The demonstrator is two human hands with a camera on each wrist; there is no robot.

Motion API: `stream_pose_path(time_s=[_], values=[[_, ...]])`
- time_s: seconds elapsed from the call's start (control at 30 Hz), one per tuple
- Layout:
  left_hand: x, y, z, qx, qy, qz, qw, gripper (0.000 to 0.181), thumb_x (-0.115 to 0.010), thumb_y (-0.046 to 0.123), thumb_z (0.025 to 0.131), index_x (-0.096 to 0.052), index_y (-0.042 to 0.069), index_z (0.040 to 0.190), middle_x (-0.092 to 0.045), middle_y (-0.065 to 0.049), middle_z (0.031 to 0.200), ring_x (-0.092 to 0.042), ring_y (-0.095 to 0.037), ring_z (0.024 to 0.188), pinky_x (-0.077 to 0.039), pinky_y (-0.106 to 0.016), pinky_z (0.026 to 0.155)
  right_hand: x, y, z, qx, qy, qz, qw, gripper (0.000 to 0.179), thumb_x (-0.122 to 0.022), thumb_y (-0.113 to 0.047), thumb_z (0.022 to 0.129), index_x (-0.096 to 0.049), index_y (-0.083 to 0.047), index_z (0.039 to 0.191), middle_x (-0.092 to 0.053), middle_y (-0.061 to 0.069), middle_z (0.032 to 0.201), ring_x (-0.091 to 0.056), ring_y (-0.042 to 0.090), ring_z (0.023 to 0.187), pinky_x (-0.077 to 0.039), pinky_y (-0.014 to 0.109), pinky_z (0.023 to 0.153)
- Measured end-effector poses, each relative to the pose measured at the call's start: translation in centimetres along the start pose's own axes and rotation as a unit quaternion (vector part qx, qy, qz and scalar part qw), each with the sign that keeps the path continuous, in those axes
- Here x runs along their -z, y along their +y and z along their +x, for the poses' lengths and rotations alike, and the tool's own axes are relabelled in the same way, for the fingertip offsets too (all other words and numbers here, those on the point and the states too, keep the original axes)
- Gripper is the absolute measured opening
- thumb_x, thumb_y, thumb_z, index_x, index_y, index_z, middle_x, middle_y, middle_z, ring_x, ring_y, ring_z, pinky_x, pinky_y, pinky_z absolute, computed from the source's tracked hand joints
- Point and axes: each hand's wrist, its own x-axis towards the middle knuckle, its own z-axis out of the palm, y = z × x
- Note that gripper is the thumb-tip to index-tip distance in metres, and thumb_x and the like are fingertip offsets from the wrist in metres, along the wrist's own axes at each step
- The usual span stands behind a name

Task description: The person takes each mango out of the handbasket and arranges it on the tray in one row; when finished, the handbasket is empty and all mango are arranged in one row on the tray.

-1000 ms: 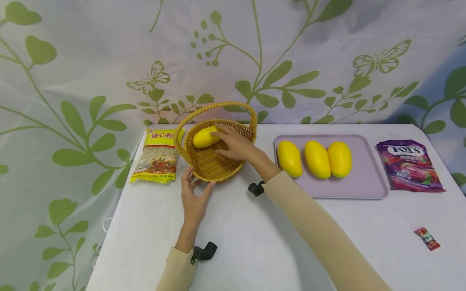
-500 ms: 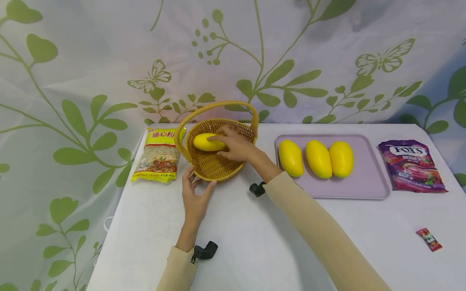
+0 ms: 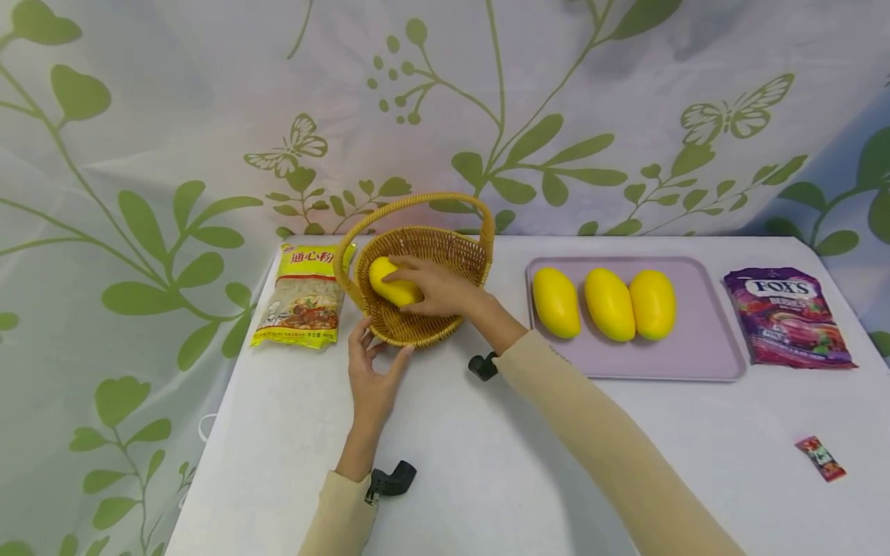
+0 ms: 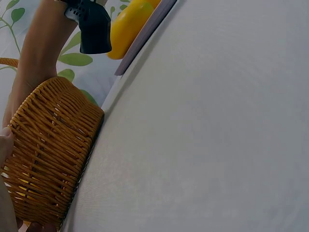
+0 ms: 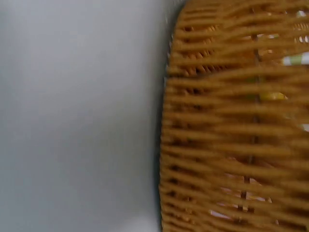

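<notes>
A yellow mango [image 3: 398, 294] lies aslant inside the woven wicker basket [image 3: 416, 330], toward its left side. My right hand [image 3: 439, 288] reaches in over the front right rim and grips this mango, fingers over its top and thumb on the near side. My left hand [image 3: 371, 380] holds the basket's front left wall, thumb and fingers spread around it. In the left wrist view, the thumb [image 4: 6, 142] presses near the rim of the basket [image 4: 55, 145]. The right wrist view shows only the basket's outer weave [image 5: 231, 135]; the right hand is hidden there.
Right of the basket, a lilac tray [image 3: 705, 340] bears three mangoes [image 3: 609, 305]. A purple FOX'S candy bag [image 3: 790, 318] lies beyond it, with a small red wrapped candy [image 3: 821, 459] nearer the front. A yellow pasta bag [image 3: 299, 297] lies left; the basket's tall handle [image 3: 417, 200] arches above.
Inside the basket, the mango has turned from lying crosswise to slanting, its right end nearer the front. My right hand has shifted forward and left with it; the left hand has stayed put.
</notes>
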Motion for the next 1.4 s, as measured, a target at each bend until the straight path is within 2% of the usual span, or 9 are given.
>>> stream_pose_path(time_s=[0.13, 0.33, 0.6, 0.9, 1.17, 1.4], values=[[0.0, 0.0, 0.1, -0.004, -0.001, 0.003, 1.0000, 0.073, -0.076, 0.003, 0.083, -0.033, -0.010, 0.141, -0.036, -0.031, 0.145, -0.044, -0.050, 0.129, -0.043, -0.064, 0.097, -0.2, -0.4, 0.2, -0.008, -0.012, -0.011, 0.9998, 0.057, -0.071, -0.030, 0.091, -0.050, -0.021, 0.144, -0.022, 0.006, 0.162, -0.029, 0.028, 0.147, -0.033, 0.043, 0.118], [0.0, 0.1, 0.0, -0.007, 0.001, 0.009, 0.9999, 0.073, -0.076, 0.002, 0.083, -0.034, -0.011, 0.141, -0.037, -0.032, 0.145, -0.045, -0.050, 0.128, -0.043, -0.064, 0.097, -0.5, -0.7, 0.5, -0.010, -0.008, -0.013, 0.9998, 0.060, -0.072, -0.029, 0.089, -0.049, -0.021, 0.144, -0.021, 0.009, 0.161, -0.033, 0.031, 0.144, -0.038, 0.043, 0.115], [0.1, 0.4, 0.0, -0.003, -0.006, 0.012, 0.9999, 0.073, -0.075, 0.002, 0.083, -0.033, -0.013, 0.141, -0.036, -0.032, 0.145, -0.043, -0.052, 0.129, -0.043, -0.064, 0.098, -0.7, -0.7, 0.4, -0.004, 0.001, -0.001, 1.0000, 0.059, -0.073, -0.027, 0.088, -0.052, -0.019, 0.142, -0.025, 0.009, 0.159, -0.032, 0.030, 0.145, -0.036, 0.043, 0.116], [0.1, 0.2, 0.0, -0.015, -0.004, 0.018, 0.9997, 0.071, -0.075, 0.000, 0.082, -0.034, -0.013, 0.139, -0.037, -0.032, 0.144, -0.045, -0.051, 0.127, -0.044, -0.064, 0.095, -0.5, -0.8, 0.1, -0.008, 0.001, -0.002, 1.0000, 0.057, -0.072, -0.024, 0.088, -0.052, -0.018, 0.141, -0.027, 0.007, 0.159, -0.032, 0.029, 0.144, -0.035, 0.043, 0.117], [0.1, 0.3, -0.1, -0.010, -0.002, 0.010, 0.9999, 0.073, -0.075, 0.001, 0.083, -0.033, -0.013, 0.140, -0.037, -0.032, 0.144, -0.043, -0.051, 0.128, -0.043, -0.064, 0.096, 0.1, -1.1, -1.2, 0.001, 0.012, -0.007, 0.9999, 0.055, -0.071, -0.021, 0.088, -0.054, -0.017, 0.140, -0.031, 0.008, 0.157, -0.035, 0.028, 0.142, -0.036, 0.042, 0.116], [0.0, 0.3, -0.1, -0.009, -0.001, 0.004, 1.0000, 0.072, -0.075, 0.002, 0.084, -0.033, -0.012, 0.141, -0.036, -0.033, 0.145, -0.043, -0.051, 0.128, -0.042, -0.065, 0.097, 0.5, -1.0, -2.9, -0.001, 0.054, -0.013, 0.9985, 0.054, -0.070, -0.022, 0.087, -0.055, -0.017, 0.139, -0.033, 0.009, 0.156, -0.035, 0.029, 0.142, -0.037, 0.043, 0.116]])
